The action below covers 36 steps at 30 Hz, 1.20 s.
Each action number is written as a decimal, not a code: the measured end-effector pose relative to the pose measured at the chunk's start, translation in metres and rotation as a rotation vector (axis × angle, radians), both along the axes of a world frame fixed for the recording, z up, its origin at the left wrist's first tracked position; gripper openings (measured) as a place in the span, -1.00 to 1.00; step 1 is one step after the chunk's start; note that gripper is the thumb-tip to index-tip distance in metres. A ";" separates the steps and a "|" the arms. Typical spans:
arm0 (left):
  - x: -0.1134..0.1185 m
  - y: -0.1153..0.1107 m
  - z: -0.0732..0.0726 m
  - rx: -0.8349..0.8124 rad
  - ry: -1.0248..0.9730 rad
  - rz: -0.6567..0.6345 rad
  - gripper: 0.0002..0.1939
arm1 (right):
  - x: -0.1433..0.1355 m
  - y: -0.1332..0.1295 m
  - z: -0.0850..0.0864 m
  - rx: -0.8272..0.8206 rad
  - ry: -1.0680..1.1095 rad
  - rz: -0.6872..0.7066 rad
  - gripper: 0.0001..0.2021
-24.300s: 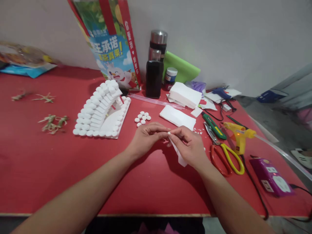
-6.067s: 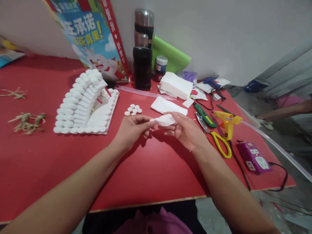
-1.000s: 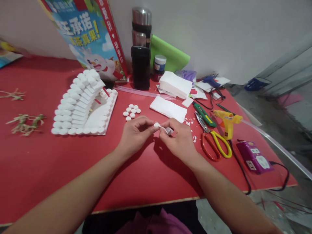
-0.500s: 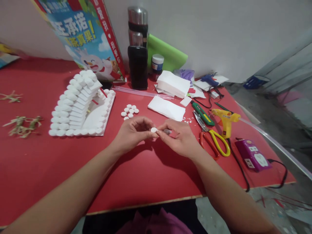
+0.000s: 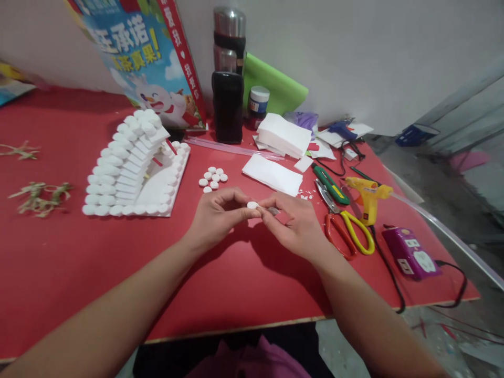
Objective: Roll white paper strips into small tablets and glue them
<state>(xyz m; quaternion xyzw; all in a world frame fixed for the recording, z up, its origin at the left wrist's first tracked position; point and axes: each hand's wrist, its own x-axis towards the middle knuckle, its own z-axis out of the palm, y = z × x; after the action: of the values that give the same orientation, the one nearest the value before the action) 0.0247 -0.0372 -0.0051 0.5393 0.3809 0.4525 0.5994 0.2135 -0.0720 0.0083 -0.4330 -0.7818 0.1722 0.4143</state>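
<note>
Between the thumb and fingers of my left hand (image 5: 214, 216) is a small white disc (image 5: 252, 205), held above the red table. My right hand (image 5: 291, 223) is closed in a pinch, its fingertips against the right edge of the disc. A small greyish piece (image 5: 273, 211) shows between the right thumb and fingers; its kind is hard to make out. Several similar white discs (image 5: 213, 177) lie grouped just beyond my left hand. Farther left stands a white stepped model (image 5: 132, 176), bordered by rows of such discs.
Right of my hands lie pliers (image 5: 334, 223) with red and yellow handles, a green utility knife (image 5: 329, 184), a yellow glue gun (image 5: 366, 194) and a purple power box (image 5: 411, 252). Folded white sheets (image 5: 273, 174), a black bottle (image 5: 228, 107) and straw figures (image 5: 41, 198) are around the table.
The view has shifted slightly, so everything sits a little farther right. The disc has tilted slightly between my fingertips; both hands keep their pinch.
</note>
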 end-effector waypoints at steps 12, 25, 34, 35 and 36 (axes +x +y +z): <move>0.002 -0.001 0.001 -0.072 0.011 -0.030 -0.69 | 0.003 0.005 0.000 -0.158 0.005 0.072 -0.88; 0.001 0.003 -0.004 0.137 0.196 0.049 -0.87 | -0.004 0.005 -0.002 -0.299 0.181 -0.120 -0.86; -0.011 0.017 -0.001 0.502 0.162 -0.112 -0.85 | 0.009 0.024 -0.006 -1.449 0.971 0.313 -0.55; -0.011 0.017 -0.001 0.522 0.161 -0.117 -0.84 | 0.009 0.023 -0.006 -1.498 0.980 0.366 -0.58; -0.011 0.017 -0.001 0.538 0.164 -0.123 -0.84 | 0.009 0.023 -0.007 -1.525 0.985 0.400 -0.60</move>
<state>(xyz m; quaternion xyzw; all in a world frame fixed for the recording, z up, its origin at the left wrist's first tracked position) 0.0133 -0.0206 -0.0057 0.7358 0.2608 0.4549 0.4285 0.2223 -0.0493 0.0015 -0.3234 -0.2532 0.8722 0.2656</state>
